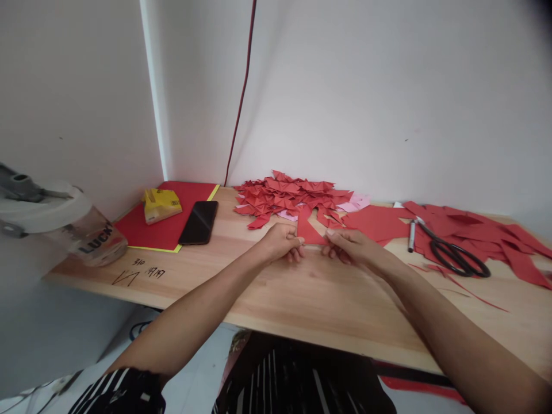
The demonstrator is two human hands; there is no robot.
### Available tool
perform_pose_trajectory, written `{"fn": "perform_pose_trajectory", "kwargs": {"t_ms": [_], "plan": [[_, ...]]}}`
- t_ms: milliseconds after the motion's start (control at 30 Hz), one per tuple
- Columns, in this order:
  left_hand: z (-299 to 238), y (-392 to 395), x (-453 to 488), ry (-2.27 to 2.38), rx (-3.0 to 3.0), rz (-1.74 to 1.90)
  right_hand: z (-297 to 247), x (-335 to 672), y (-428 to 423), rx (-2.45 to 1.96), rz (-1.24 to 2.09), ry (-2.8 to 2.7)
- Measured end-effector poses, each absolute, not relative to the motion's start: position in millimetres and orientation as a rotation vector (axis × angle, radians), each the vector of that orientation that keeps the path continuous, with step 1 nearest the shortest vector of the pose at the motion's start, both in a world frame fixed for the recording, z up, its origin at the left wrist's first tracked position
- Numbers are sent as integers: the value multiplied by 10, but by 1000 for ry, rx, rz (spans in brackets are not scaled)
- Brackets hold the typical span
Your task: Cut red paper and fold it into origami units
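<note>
Between my hands is a piece of red paper (309, 229), its near edge just above the bare wood of the table. My left hand (283, 242) pinches the paper's left side between thumb and fingers. On the other side my right hand (351, 244) has its thumb and fingertips closed at the paper's right corner. Just behind them lies a heap of folded red paper pieces (287, 194), with some pink paper (357, 202) showing at its edge. Flat red sheets (379, 224) lie right behind my right hand.
Black-handled scissors (461, 259), a marker (411, 236) and red paper scraps (470, 230) are at the right. Leftward are a phone (199, 222), a yellow packet (162, 205) on a red sheet (142, 233), and a clear lidded jug (92, 238). A red cord (244, 92) hangs along the wall.
</note>
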State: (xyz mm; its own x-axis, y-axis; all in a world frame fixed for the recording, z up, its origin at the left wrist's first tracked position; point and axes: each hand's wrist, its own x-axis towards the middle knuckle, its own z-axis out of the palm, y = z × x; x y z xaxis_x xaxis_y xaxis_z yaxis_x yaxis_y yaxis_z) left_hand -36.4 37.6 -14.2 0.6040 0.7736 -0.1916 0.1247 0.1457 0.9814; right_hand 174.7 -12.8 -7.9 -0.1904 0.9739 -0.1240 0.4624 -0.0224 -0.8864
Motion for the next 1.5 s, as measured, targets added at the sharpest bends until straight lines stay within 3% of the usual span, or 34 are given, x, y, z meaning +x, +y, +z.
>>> {"fn": "perform_pose_trajectory", "kwargs": {"t_ms": [533, 933, 1500], "plan": [[-194, 338, -332, 741, 1365, 610, -132, 1558, -173, -1513, 879, -1807], [-166, 389, -361, 690, 1309, 624, -154, 1620, -144, -1454, 1181, -1633], [-150, 374, -364, 647, 1274, 659, -268, 1691, -86, -1417, 1163, -1594]]}}
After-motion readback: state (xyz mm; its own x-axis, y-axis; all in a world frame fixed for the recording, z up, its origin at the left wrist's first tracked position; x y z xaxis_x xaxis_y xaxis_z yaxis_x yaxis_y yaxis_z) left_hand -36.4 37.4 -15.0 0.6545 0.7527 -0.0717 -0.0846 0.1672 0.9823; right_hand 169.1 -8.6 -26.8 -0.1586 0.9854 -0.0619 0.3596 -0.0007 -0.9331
